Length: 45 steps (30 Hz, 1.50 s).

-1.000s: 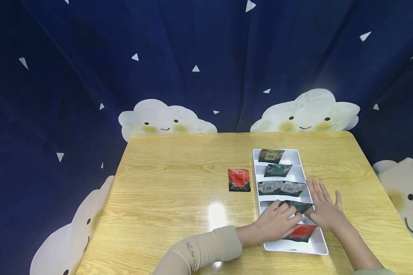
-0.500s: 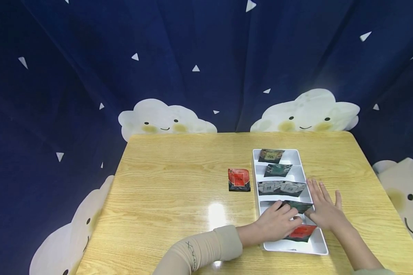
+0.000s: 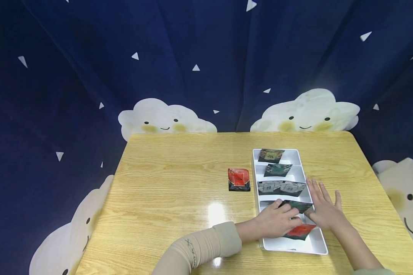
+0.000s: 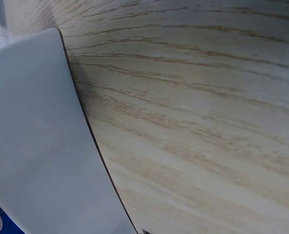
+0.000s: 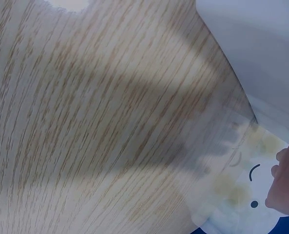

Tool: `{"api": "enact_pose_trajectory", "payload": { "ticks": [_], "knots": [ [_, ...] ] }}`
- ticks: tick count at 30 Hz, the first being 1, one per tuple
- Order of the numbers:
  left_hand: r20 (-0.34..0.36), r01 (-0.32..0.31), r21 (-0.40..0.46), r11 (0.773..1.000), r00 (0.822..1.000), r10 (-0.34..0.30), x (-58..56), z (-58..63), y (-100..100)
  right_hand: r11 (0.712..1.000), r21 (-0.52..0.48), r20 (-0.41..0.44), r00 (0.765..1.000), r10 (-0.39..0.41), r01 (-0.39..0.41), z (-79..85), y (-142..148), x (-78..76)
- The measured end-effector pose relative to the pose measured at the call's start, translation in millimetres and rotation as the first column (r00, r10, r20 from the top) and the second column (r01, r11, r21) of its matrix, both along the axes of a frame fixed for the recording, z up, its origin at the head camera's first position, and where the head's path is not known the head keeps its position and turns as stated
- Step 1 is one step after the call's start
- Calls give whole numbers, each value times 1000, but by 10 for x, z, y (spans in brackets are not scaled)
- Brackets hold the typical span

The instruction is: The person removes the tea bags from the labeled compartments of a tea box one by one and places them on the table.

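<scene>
A white divided tray (image 3: pixel 318 244) stands on the wooden table, with flat printed sachets upright in its compartments. My left hand (image 3: pixel 275 222) reaches over the tray's left wall, fingers bent. Its thumb and index finger pinch the upper edge of a red-and-black sachet (image 3: pixel 301 231) in the near part; the fingertips are partly hidden. My right hand (image 3: pixel 327 213) lies along the tray's right wall with straight fingers, its thumb at the rim beside a dark green sachet (image 3: pixel 297 206). In the right wrist view, part of this hand (image 5: pixel 288 183) shows beside the tray wall (image 5: pixel 261 58).
Another red-and-black sachet (image 3: pixel 239 179) lies flat on the table (image 3: pixel 172 183), left of the tray. Farther compartments hold two grey sachets (image 3: pixel 281 188), a green one (image 3: pixel 278 170) and a yellow-labelled one (image 3: pixel 271 156). A dark blue curtain (image 3: pixel 206 88) hangs behind the table.
The red-and-black sachet at my left hand has shifted up very slightly and tilted. My left fingers moved a little; the right hand stayed still.
</scene>
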State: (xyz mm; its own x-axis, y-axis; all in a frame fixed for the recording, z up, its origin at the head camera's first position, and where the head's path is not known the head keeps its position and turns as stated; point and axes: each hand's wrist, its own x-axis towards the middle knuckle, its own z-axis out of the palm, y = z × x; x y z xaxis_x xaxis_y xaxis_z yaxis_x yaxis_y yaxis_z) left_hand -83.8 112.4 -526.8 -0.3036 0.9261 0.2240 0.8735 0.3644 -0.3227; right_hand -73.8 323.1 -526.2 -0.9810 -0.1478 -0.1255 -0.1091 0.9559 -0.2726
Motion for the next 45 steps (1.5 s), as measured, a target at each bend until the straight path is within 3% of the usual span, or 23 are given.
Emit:
{"api": "enact_pose_trajectory", "payload": {
  "ticks": [8,14,23,31,39,45],
  "knots": [
    [86,-8,-125,992,996,19,-35,71,-8,1000,-8,4,1000,6,-6,-5,12,1],
    [122,-30,-141,989,991,48,-97,108,-55,1000,-21,1,1000,10,-10,-5,18,7],
    [180,-104,-98,990,976,121,-209,124,-139,1000,-25,24,1000,16,-16,-17,39,-8],
    [243,-186,-18,982,952,185,-341,274,-286,1000,-19,13,1000,-1,1,-32,28,-8],
    [379,-242,96,965,906,190,-500,474,-554,1000,-21,12,1000,3,-2,4,-4,13],
    [422,-302,174,937,883,206,-614,598,-811,1000,-22,-6,1000,11,-11,-21,18,7]
  ]
}}
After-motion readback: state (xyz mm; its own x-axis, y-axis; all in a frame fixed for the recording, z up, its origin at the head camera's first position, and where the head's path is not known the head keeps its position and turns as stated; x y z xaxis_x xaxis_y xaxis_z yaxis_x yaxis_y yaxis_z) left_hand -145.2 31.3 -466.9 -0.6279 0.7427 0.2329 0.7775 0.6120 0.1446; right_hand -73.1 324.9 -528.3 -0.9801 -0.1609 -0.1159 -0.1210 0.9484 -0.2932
